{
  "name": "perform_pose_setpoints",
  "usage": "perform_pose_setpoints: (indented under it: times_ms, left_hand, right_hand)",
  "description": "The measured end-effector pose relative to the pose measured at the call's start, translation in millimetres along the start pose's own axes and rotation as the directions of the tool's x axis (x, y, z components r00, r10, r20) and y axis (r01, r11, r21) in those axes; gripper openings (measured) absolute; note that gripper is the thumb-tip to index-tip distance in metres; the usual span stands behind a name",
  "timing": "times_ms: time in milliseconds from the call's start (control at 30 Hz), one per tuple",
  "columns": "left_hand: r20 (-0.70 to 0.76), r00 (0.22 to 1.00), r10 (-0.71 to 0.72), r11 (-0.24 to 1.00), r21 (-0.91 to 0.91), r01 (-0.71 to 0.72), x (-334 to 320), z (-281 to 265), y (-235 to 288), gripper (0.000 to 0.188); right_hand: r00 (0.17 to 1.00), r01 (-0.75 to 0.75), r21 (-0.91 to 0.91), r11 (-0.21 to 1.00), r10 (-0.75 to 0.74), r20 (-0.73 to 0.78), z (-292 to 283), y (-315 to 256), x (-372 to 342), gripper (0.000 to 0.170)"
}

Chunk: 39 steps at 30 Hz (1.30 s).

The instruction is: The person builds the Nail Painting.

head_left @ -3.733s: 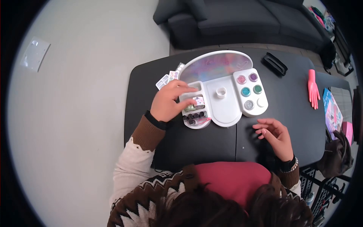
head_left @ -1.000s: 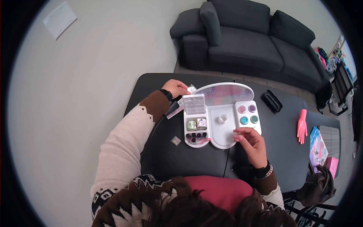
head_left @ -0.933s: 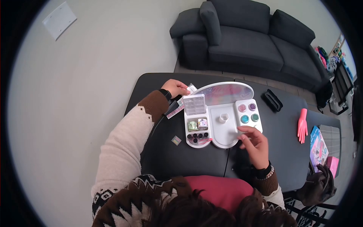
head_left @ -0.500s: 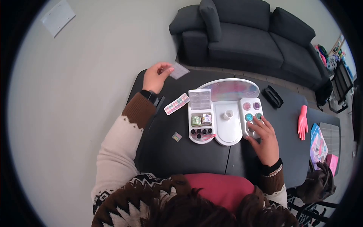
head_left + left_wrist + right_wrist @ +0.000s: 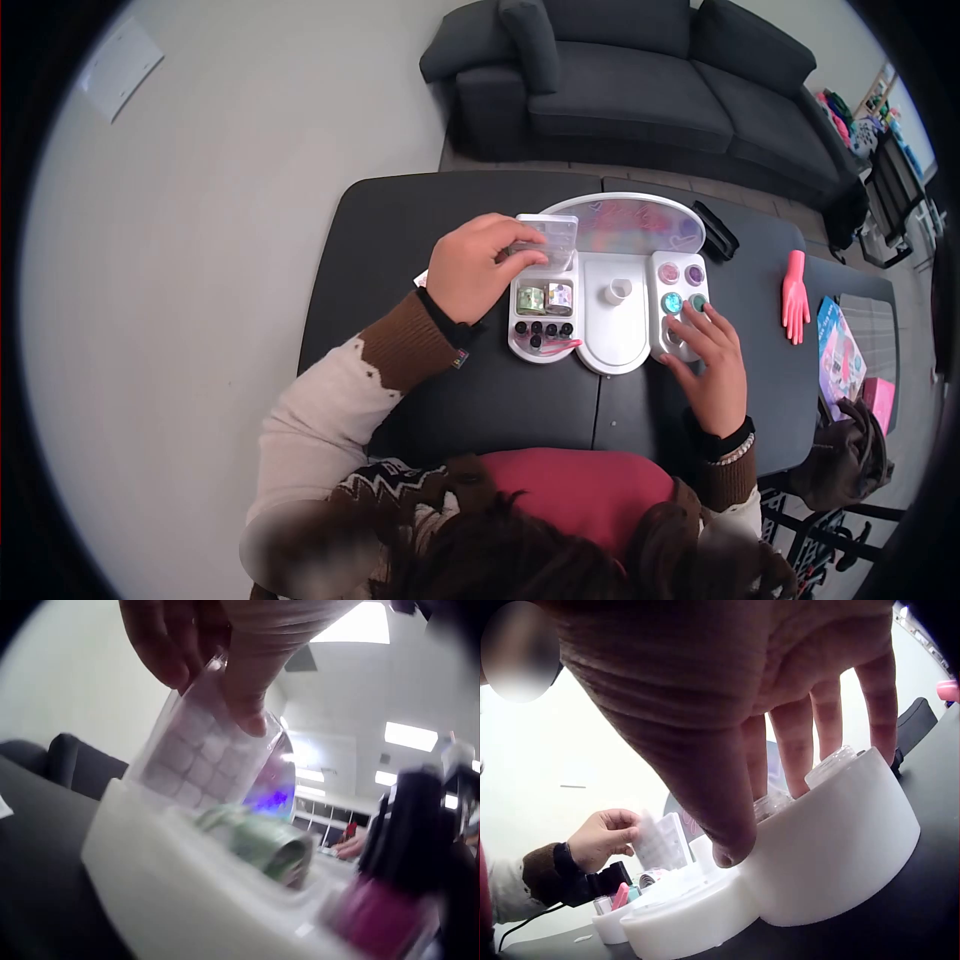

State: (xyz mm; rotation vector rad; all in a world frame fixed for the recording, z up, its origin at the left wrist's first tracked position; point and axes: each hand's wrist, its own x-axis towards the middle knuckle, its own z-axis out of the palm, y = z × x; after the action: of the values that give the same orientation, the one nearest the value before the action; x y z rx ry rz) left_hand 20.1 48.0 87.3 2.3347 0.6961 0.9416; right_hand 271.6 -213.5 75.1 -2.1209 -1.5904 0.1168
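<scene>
My left hand (image 5: 475, 265) pinches a clear plastic sheet with a grid of squares (image 5: 199, 754) between thumb and fingers. It holds the sheet upright at the raised clear divided case (image 5: 563, 233) on the left part of a white nail-kit tray (image 5: 615, 325). Below the case sit a green roll (image 5: 532, 298) and a patterned white roll (image 5: 560, 297), with several black-capped bottles (image 5: 537, 329) in front. My right hand (image 5: 712, 365) rests on the tray's right part, fingers extended over the glitter jars (image 5: 672, 302) and thumb against the side wall (image 5: 817, 855).
A small white cup (image 5: 617, 291) stands mid-tray before the curved shiny backboard (image 5: 640, 225). A black holder (image 5: 717, 230) lies behind right; a pink model hand (image 5: 795, 300) lies at the table's right. A blue packet (image 5: 840, 345) and pink box (image 5: 879, 402) are farther right.
My left hand picked up the sheet behind the kit, lifted it out to the far left, then brought it right to the clear case. My right hand has come onto the jars.
</scene>
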Motion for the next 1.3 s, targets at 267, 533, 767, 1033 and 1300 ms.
perform_pose_setpoints:
  times_ms: [267, 533, 767, 1033, 1300]
  left_hand:
    - [-0.06, 0.988, 0.141, 0.989, 0.061, -0.137, -4.5, 18.6, -14.9, 0.019]
    - [0.038, 0.992, 0.124, 0.99, 0.068, -0.126, -13.8, 26.4, -26.9, 0.023]
    - [-0.085, 0.975, -0.204, 0.968, 0.128, 0.214, -24.3, -25.8, -43.7, 0.027]
    - [0.156, 0.984, -0.088, 0.897, 0.443, 0.01, -46.6, -35.4, -128.7, 0.032]
    - [0.137, 0.935, -0.326, 0.936, -0.089, 0.34, -17.0, -70.1, 9.9, 0.016]
  right_hand:
    - [1.0, 0.009, -0.003, 1.0, -0.009, -0.026, 3.2, -0.5, -5.2, 0.053]
    - [1.0, 0.003, -0.015, 1.0, -0.004, -0.027, 4.9, -1.2, -6.5, 0.052]
    - [0.999, 0.019, -0.011, 1.0, -0.019, -0.031, 3.5, -0.6, -8.1, 0.054]
    - [0.983, 0.151, 0.066, 0.986, -0.142, -0.12, -15.3, -33.3, 13.8, 0.046]
    - [0.951, 0.292, 0.519, 0.803, -0.3, -0.072, -13.4, -84.6, 65.7, 0.037]
